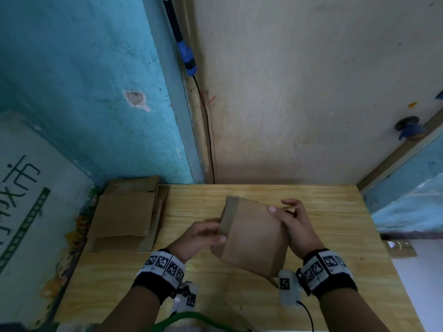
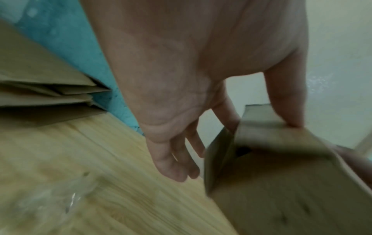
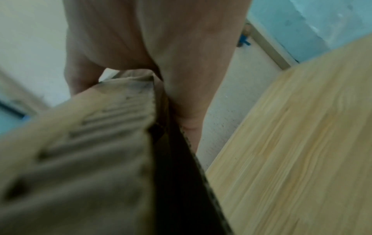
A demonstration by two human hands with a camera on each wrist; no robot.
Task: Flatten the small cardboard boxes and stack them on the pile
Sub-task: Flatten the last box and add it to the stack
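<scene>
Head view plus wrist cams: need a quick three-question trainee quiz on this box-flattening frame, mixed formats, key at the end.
1. True or false: the cardboard box is already lying on the pile of flattened boxes.
2. Multiple choice: which hands hold the box? A) left hand only B) right hand only C) both.
3. Fill in: seen from the head view, the pile sits at the table's far ____ corner.

Key: 1 false, it is held between the hands above the table; 2 C; 3 left.
</scene>
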